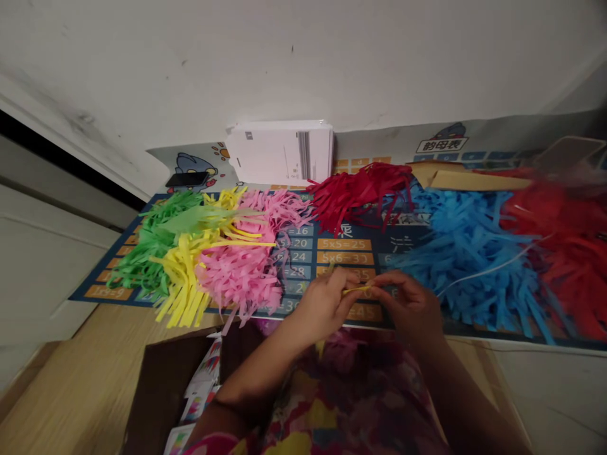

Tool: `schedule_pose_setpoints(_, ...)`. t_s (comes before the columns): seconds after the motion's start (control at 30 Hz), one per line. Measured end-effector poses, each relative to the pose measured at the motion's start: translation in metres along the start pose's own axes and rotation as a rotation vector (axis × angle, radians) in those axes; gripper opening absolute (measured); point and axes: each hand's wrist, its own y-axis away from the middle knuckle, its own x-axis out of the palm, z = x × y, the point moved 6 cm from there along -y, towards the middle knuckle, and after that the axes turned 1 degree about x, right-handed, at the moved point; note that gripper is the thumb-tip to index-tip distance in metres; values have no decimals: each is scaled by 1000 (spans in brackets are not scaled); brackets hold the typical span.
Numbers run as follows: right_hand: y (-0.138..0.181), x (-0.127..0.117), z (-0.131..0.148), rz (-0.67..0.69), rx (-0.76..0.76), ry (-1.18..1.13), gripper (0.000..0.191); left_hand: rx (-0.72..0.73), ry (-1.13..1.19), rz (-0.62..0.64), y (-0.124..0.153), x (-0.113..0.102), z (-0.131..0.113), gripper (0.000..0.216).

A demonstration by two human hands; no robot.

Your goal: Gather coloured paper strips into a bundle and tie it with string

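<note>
My left hand [327,303] and my right hand [410,304] meet over a blue multiplication-table mat [341,249]. Both pinch the ends of a thin yellow paper strip [356,290] stretched between their fingertips. Fringed paper bundles lie across the mat: green [154,243], yellow [190,278] and pink [246,268] to the left of my hands, dark red [360,193] behind them, blue [474,259] and bright red [569,253] to the right. A thin white string [493,266] trails over the blue fringe.
A stack of white printed sheets [282,151] leans against the wall at the back. A black phone [186,179] lies at the mat's far left corner. An open brown cardboard box [164,385] stands on the wooden floor near my left arm.
</note>
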Motion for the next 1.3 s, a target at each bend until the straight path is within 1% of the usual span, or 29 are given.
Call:
schedule_pose_setpoints(0.07, 2, 2, -2, 28, 9, -9, 7, -11, 29, 27, 0, 1, 2, 9)
schedule_pose_setpoints(0.13, 3, 3, -8, 55, 53, -62, 8, 1, 41, 35, 0, 2, 1, 8)
schedule_pose_setpoints(0.23, 3, 2, -14, 51, 103, -129, 9, 12, 25, -2, -1, 0, 0, 8)
schedule_pose_setpoints(0.4, 4, 0, -11, 6, 113, -123, 11, -12, 70, -73, -1, -2, -2, 9)
schedule_pose_setpoints(0.5, 7, 0, -10, -6, 87, -118, 8, 4, 52, -72, -1, -3, -4, 12)
schedule_pose_setpoints(0.6, 9, 0, -8, -27, 29, -79, 5, 14, 49, -68, 0, -2, -5, 12)
schedule_pose_setpoints(0.77, 9, 3, -5, 2, -38, -21, 3, -47, 28, -125, 2, 2, 1, 11)
schedule_pose_setpoints(0.87, 8, 4, -4, 17, -43, -14, 4, -80, 30, -167, 4, 4, 5, 8)
schedule_pose_setpoints(1.0, 8, 4, -6, 11, -26, -51, 4, -35, 127, -73, 1, 7, 5, 8)
schedule_pose_setpoints(1.03, 8, 3, -6, -2, -31, -50, 3, -31, 136, -69, 1, 7, 5, 10)
schedule_pose_setpoints(1.1, 8, 2, -5, -30, -46, -36, 3, -51, 127, -102, 1, 4, 7, 17)
schedule_pose_setpoints(1.17, 8, 1, -2, -50, -67, -6, 3, -74, 107, -131, 0, 2, 9, 13)
schedule_pose_setpoints(1.2, 7, 2, -1, -47, -78, 18, 4, -74, 99, -131, 0, 3, 9, 9)
schedule_pose_setpoints(1.3, 7, 2, 1, 1, -89, 74, 6, -39, 108, -109, -1, 4, 7, 9)
